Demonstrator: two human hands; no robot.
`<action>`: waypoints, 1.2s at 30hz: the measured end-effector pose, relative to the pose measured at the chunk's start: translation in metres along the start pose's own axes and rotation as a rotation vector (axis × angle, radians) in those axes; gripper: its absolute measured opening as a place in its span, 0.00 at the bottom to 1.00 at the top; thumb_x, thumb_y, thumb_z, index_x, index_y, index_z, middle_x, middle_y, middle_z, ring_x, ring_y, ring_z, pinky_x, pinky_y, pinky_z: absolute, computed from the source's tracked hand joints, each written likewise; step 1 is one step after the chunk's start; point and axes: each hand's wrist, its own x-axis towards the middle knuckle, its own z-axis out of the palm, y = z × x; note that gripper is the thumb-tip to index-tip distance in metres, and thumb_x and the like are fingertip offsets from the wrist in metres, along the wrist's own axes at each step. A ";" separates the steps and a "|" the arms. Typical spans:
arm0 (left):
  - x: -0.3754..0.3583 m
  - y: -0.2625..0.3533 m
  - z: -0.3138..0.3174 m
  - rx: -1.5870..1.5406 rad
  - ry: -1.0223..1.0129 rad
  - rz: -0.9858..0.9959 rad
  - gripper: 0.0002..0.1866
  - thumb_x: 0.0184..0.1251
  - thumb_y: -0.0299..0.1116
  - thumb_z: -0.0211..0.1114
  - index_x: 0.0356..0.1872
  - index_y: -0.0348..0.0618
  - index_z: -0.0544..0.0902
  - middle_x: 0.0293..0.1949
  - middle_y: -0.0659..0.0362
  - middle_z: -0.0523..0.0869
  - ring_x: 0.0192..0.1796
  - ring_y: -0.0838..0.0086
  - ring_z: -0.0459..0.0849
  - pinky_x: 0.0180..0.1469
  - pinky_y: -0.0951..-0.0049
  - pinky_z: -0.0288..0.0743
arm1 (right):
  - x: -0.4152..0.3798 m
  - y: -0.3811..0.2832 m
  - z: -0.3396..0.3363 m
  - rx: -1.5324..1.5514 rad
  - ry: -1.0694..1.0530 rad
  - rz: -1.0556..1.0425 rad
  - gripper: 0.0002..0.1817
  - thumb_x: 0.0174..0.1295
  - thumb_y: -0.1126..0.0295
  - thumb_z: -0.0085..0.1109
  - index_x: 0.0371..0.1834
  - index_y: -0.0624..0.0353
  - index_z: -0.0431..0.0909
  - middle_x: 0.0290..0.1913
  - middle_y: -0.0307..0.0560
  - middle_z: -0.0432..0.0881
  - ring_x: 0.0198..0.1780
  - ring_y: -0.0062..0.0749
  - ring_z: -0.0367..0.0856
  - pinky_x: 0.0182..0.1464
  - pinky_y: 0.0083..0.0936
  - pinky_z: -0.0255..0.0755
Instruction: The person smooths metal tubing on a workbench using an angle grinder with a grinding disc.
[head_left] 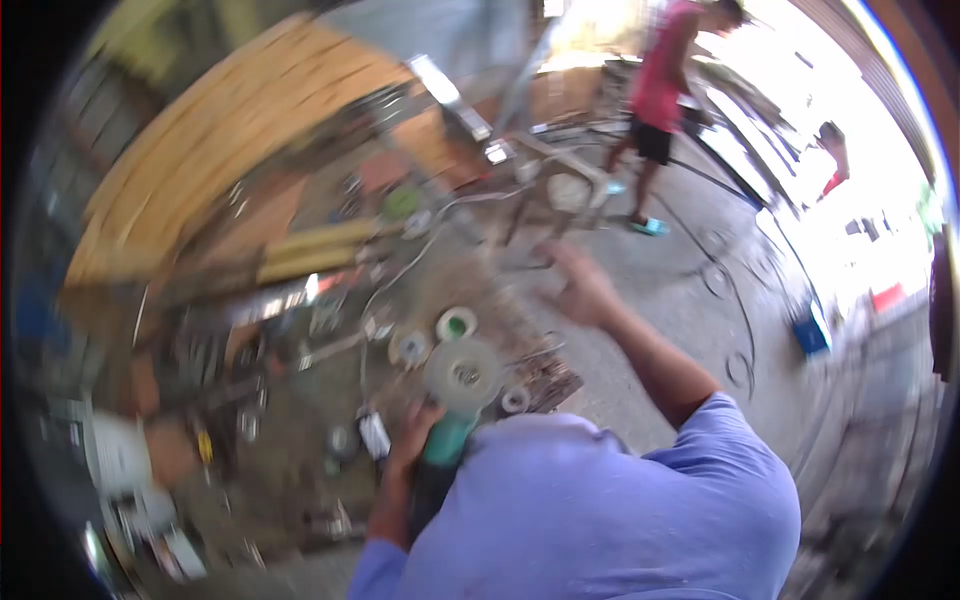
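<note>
Close to my body, my left hand [413, 432] is wrapped round the green housing of an angle grinder [449, 440]. The grinder's pale round disc [463, 374] points away from me, above the cluttered workbench. My right hand [580, 287] reaches forward past the bench's right edge, smeared by motion; its fingers look stretched and apart, with nothing visible in them. Around the disc lie a roll with a green centre [457, 324], a pale disc [410, 348] and a small white ring [515, 400].
Tools and scraps cover the workbench [300, 400]. A large wooden board [240, 110] lies at the far left. A person in a red top [664, 70] stands beyond the bench; another person [832, 155] is farther right. Cables [745, 330] cross the floor near a blue box [812, 334].
</note>
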 end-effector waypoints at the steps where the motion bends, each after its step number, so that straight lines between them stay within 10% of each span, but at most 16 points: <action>1: 0.006 -0.005 0.003 0.030 -0.009 0.044 0.26 0.74 0.39 0.61 0.68 0.37 0.77 0.58 0.58 0.84 0.57 0.74 0.80 0.62 0.71 0.72 | -0.016 -0.017 0.003 0.099 -0.110 0.006 0.29 0.55 0.61 0.76 0.60 0.56 0.79 0.64 0.59 0.78 0.66 0.55 0.76 0.68 0.44 0.71; 12: 0.117 -0.058 0.000 -0.025 -0.232 -0.077 0.29 0.73 0.40 0.61 0.71 0.37 0.73 0.63 0.56 0.81 0.62 0.70 0.79 0.65 0.68 0.73 | -0.075 -0.030 0.105 0.116 -0.261 0.234 0.41 0.55 0.46 0.75 0.61 0.66 0.70 0.65 0.67 0.69 0.62 0.68 0.73 0.65 0.51 0.72; 16: 0.125 -0.037 0.023 0.152 -0.334 -0.023 0.39 0.58 0.34 0.72 0.72 0.33 0.71 0.66 0.49 0.78 0.66 0.66 0.78 0.68 0.65 0.72 | -0.078 -0.010 0.109 0.095 -0.266 0.252 0.39 0.54 0.48 0.75 0.59 0.65 0.72 0.66 0.68 0.69 0.61 0.65 0.74 0.65 0.50 0.73; 23: 0.084 -0.079 0.026 1.058 -0.121 0.145 0.52 0.48 0.45 0.83 0.74 0.35 0.66 0.63 0.36 0.73 0.62 0.43 0.79 0.66 0.50 0.74 | -0.101 0.012 0.130 -0.026 -0.236 0.113 0.36 0.58 0.44 0.71 0.59 0.62 0.75 0.76 0.71 0.63 0.70 0.68 0.67 0.72 0.49 0.67; 36: 0.045 -0.085 0.046 1.030 0.131 -0.040 0.49 0.50 0.54 0.82 0.69 0.40 0.70 0.55 0.37 0.77 0.58 0.38 0.80 0.58 0.45 0.78 | -0.107 0.031 0.095 -0.022 -0.284 -0.138 0.22 0.66 0.44 0.64 0.47 0.50 0.86 0.81 0.52 0.63 0.84 0.70 0.43 0.78 0.65 0.45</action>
